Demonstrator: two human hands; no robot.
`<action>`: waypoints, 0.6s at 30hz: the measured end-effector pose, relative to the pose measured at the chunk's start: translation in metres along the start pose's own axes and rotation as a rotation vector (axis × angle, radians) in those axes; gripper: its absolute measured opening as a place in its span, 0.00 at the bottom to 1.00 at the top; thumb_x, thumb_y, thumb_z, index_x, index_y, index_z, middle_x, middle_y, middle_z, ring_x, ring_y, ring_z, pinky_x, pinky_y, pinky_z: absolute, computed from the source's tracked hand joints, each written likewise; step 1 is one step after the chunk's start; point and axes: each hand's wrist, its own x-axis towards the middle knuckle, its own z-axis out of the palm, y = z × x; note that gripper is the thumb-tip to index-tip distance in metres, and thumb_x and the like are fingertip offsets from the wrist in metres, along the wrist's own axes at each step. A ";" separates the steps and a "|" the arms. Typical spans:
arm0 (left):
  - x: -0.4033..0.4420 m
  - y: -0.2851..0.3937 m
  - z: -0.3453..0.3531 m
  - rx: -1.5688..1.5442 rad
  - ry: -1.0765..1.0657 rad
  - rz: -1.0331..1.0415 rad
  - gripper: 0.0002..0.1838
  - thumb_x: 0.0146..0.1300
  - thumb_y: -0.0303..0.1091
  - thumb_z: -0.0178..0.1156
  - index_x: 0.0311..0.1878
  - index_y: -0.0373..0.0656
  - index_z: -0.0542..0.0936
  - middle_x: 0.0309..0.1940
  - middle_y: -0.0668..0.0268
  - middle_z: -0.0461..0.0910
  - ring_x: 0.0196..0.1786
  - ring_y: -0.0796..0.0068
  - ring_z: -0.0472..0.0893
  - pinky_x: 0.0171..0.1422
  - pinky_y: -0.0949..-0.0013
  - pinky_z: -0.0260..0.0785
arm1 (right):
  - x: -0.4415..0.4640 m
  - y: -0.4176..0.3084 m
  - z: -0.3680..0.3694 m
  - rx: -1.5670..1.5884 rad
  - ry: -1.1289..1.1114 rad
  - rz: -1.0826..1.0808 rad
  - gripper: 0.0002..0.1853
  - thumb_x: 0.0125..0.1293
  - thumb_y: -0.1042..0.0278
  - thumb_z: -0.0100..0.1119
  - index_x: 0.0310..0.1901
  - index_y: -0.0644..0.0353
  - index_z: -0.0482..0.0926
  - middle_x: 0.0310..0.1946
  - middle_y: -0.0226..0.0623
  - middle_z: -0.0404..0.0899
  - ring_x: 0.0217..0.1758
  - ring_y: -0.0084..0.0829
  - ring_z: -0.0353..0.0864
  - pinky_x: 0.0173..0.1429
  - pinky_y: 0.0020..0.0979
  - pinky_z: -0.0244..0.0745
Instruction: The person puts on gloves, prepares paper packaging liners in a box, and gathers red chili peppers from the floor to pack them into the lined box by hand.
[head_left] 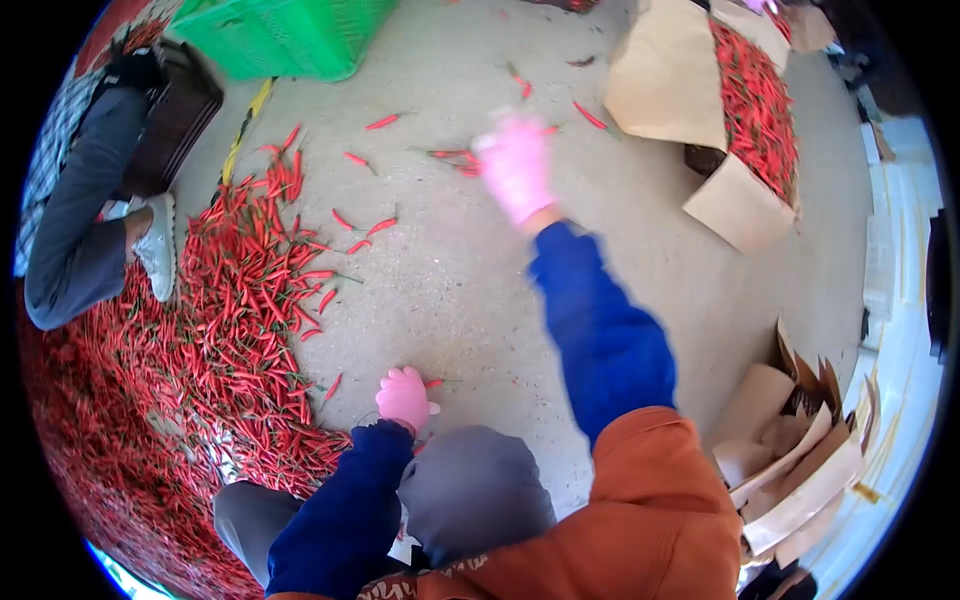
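1. Fingers (402,377) of the left hand (405,402) drawn close together, low over the floor (440,310) at lower centre; cannot tell whether pinching anything. Just beside, on the right, one chili (434,384).
2. Right below, at bottom centre, a grey knee (478,490).
3. From lower left up to left of centre, a broad heap (250,290) of chilies, loose on the floor; judging by its spread, plenty left unboxed.
4. At lower right, a cluster of folded cardboard (800,480).
5. At upper centre, the right hand (514,165), outstretched and blurred; cannot tell whether spread or pinching. Nearest to it, a few strays (455,158); touching or apart, unclear.
6. Between heap and right hand, more strays, not yet in any container.
7. At upper left, another person's leg (80,220) and shoe (157,250), by the heap.
8. At upper right, an open box (665,85) full of chilies: seemingly filled, not yet closed.
9. Along the top, left of centre, a green crate (285,40).
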 end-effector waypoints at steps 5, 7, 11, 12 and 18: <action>-0.001 0.001 -0.001 0.007 -0.041 -0.048 0.38 0.38 0.49 0.76 0.50 0.38 0.71 0.48 0.53 0.72 0.52 0.53 0.76 0.49 0.56 0.75 | 0.019 0.160 0.002 -0.449 -0.070 0.451 0.22 0.61 0.51 0.55 0.52 0.55 0.76 0.48 0.47 0.78 0.56 0.48 0.72 0.57 0.46 0.67; -0.001 0.001 0.001 0.008 -0.040 -0.056 0.38 0.37 0.49 0.77 0.49 0.39 0.71 0.48 0.53 0.72 0.51 0.54 0.76 0.50 0.56 0.75 | 0.017 0.126 0.008 -0.372 -0.240 0.497 0.20 0.62 0.52 0.53 0.52 0.54 0.76 0.50 0.45 0.77 0.60 0.46 0.69 0.59 0.48 0.64; 0.002 0.003 0.008 0.094 -0.001 -0.056 0.38 0.38 0.52 0.76 0.49 0.41 0.72 0.45 0.59 0.73 0.48 0.59 0.78 0.44 0.58 0.76 | -0.025 -0.083 0.079 -0.060 -0.320 -0.031 0.19 0.59 0.57 0.58 0.49 0.57 0.77 0.47 0.43 0.76 0.56 0.45 0.72 0.60 0.45 0.66; 0.004 0.003 0.006 0.059 -0.007 -0.085 0.39 0.39 0.53 0.75 0.51 0.40 0.72 0.45 0.59 0.72 0.48 0.58 0.78 0.46 0.58 0.76 | -0.040 -0.139 0.089 0.121 -0.368 -0.143 0.19 0.58 0.58 0.59 0.49 0.58 0.77 0.46 0.42 0.76 0.55 0.45 0.72 0.60 0.44 0.66; 0.045 -0.039 0.091 0.093 0.257 0.134 0.45 0.44 0.57 0.72 0.60 0.39 0.67 0.48 0.57 0.72 0.52 0.57 0.76 0.52 0.57 0.74 | -0.093 -0.238 0.054 1.153 -0.715 -0.369 0.19 0.61 0.61 0.59 0.52 0.57 0.76 0.51 0.43 0.73 0.57 0.43 0.73 0.63 0.40 0.68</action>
